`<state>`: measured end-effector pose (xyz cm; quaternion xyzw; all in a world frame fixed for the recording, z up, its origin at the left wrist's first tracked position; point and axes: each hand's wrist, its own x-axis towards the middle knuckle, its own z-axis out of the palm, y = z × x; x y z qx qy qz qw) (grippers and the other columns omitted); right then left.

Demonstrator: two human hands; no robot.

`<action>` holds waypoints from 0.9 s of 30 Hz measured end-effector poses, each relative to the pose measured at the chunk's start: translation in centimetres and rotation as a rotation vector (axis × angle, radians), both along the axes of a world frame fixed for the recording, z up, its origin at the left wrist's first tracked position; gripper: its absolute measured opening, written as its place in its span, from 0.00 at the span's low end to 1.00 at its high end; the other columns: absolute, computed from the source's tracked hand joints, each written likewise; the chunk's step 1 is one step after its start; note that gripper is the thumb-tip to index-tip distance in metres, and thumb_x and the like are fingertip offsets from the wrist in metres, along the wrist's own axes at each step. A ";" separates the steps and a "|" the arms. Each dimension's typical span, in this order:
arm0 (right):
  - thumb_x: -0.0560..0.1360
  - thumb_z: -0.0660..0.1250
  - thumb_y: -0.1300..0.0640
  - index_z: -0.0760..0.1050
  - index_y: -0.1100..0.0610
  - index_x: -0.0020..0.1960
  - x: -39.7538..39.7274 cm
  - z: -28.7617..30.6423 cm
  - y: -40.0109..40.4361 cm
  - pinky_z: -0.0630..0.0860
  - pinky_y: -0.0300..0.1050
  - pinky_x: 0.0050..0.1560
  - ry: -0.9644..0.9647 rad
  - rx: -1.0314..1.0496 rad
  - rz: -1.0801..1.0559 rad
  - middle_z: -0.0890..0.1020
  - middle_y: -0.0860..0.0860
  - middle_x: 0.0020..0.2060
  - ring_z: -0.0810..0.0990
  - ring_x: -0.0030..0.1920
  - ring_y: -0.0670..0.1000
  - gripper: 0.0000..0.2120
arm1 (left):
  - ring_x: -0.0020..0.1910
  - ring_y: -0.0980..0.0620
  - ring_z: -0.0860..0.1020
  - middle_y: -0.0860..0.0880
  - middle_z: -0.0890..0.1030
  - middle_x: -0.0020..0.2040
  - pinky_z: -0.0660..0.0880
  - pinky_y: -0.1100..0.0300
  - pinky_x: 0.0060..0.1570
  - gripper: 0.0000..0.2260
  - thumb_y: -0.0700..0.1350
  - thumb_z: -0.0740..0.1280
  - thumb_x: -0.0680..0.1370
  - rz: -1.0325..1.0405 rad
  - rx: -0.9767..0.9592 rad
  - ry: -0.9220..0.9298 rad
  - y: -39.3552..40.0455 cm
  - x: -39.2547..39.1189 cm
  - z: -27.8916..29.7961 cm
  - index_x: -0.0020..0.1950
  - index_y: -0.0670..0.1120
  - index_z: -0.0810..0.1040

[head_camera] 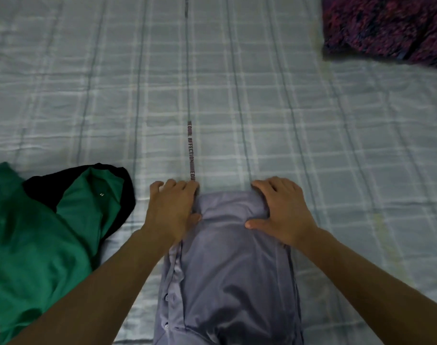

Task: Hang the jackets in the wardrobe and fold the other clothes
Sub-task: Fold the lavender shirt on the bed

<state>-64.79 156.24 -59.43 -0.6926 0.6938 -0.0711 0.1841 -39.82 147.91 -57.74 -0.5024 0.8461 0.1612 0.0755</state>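
The green garment (38,235) waits at my left on the bed (237,95). My left hand (173,207) and right hand (280,210) each pinch a far corner of the lilac shirt (227,270) lying before me; I should draw both corners back evenly, keeping edges aligned

Both forearms were bare right down to the left hand (171,210) and right hand (284,210), no sleeves, watch or rings showing, nails trimmed short.
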 end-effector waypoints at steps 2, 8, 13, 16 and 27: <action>0.63 0.71 0.32 0.73 0.50 0.63 -0.3 0.9 -1.6 0.65 0.50 0.60 0.024 0.137 0.016 0.77 0.49 0.51 0.74 0.54 0.53 0.35 | 0.54 0.50 0.74 0.54 0.77 0.52 0.60 0.52 0.59 0.15 0.53 0.70 0.74 -0.005 0.043 0.028 -0.3 -0.3 0.1 0.58 0.54 0.73; 0.71 0.74 0.50 0.74 0.55 0.47 -1.3 1.8 -2.6 0.72 0.47 0.45 -0.126 0.224 0.094 0.76 0.49 0.41 0.75 0.41 0.51 0.12 | 0.47 0.48 0.74 0.52 0.74 0.45 0.59 0.54 0.46 0.03 0.43 0.66 0.77 -0.003 -0.005 0.160 0.3 0.8 0.2 0.50 0.49 0.77; 0.73 0.72 0.57 0.69 0.52 0.44 -0.6 2.6 -0.2 0.69 0.46 0.39 -0.168 0.061 0.090 0.72 0.48 0.38 0.72 0.37 0.50 0.11 | 0.37 0.44 0.76 0.49 0.76 0.38 0.64 0.53 0.43 0.05 0.39 0.72 0.73 -0.070 -0.141 0.225 1.8 2.3 1.5 0.46 0.46 0.78; 0.74 0.71 0.59 0.73 0.54 0.47 -0.4 3.7 1.8 0.69 0.42 0.38 -0.146 -0.070 0.099 0.73 0.47 0.39 0.72 0.37 0.49 0.08 | 0.37 0.43 0.76 0.48 0.77 0.39 0.66 0.53 0.42 0.07 0.36 0.72 0.72 -0.096 -0.217 0.272 2.9 3.0 2.6 0.46 0.45 0.78; 0.72 0.62 0.55 0.77 0.56 0.50 2.8 7.3 13.8 0.71 0.38 0.38 -0.136 -0.180 0.170 0.77 0.50 0.44 0.75 0.39 0.49 0.10 | 0.42 0.48 0.73 0.51 0.78 0.44 0.59 0.57 0.43 0.07 0.42 0.63 0.73 -0.213 -0.256 0.398 14.7 8.3 5.4 0.48 0.49 0.79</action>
